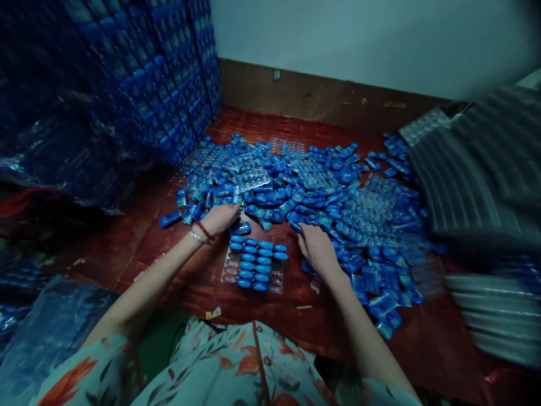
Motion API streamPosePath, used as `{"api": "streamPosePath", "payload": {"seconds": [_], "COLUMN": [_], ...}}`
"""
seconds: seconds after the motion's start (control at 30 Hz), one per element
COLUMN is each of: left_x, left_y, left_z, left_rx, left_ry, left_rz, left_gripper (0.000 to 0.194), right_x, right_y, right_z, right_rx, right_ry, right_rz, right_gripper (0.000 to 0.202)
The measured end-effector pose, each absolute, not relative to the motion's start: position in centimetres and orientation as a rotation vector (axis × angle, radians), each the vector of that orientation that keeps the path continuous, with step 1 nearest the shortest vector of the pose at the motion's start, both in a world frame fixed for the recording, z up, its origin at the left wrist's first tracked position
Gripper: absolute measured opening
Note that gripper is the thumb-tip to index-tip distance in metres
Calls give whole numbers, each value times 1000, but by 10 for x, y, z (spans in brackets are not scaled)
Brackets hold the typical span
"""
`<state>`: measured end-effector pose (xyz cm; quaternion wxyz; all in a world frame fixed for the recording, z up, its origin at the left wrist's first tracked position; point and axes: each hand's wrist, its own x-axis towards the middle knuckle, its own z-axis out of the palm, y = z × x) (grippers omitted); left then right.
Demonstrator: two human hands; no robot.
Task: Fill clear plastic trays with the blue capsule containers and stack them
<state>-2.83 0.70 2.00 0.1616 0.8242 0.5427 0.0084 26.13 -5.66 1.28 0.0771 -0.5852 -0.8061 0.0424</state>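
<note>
Head view: reaching with left fingers (234, 210) to the near edge of a heap (274, 194) of blue packs, bunched, but impossible to tell if gripping. Touching a pack (295, 227) at the same edge with bent right fingers (305, 229); impossible to tell if gripped. Between the forearms, flat on the red surface (169, 273): a clear tray (231, 270) partly filled with blue capsules (249, 265).

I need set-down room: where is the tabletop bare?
Bare red tabletop lies between the blister tray and left forearm, and in a strip between the packet pile and brown wall board. Crowded: beyond left hand and right hand, and by the stacked trays.
</note>
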Motion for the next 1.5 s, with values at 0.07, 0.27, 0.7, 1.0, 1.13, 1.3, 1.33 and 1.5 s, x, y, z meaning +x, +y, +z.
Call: {"api": "streamPosePath", "payload": {"seconds": [0.07,0.27,0.7,1.0,1.13,1.3,1.33,1.5], "left_x": [-50,-89,-55,-54,-57,-50,-47,-24], "left_y": [-19,-123,-139,-107,-109,-75,-61,9], "left_z": [24,20,-9,14,15,17,16,6], "left_rx": [2281,1688,2314,2543,2592,2273,2231,2310], "left_ry": [1567,1694,1293,1044,1128,1434,1449,1311], "left_rz": [277,938,761,386,523,796,751,118], "left_gripper": [27,35,39,33,32,28,28,32], "right_x": [279,290,249,220,226,262,271,295], "right_y": [-83,-142,-130,-117,-130,-147,-146,-131], "right_z": [18,26,14,30,21,13,12,7], "right_rx": [-1713,-1552,-1307,-1326,-1430,-1700,-1781,-1895], "right_ry": [-2167,-2012,-2628,-2939,-2781,-2325,-2294,-2555], "right_rz": [333,720,258,155,31,22,39,184], "right_gripper": [34,19,37,30,36,38,38,54]}}
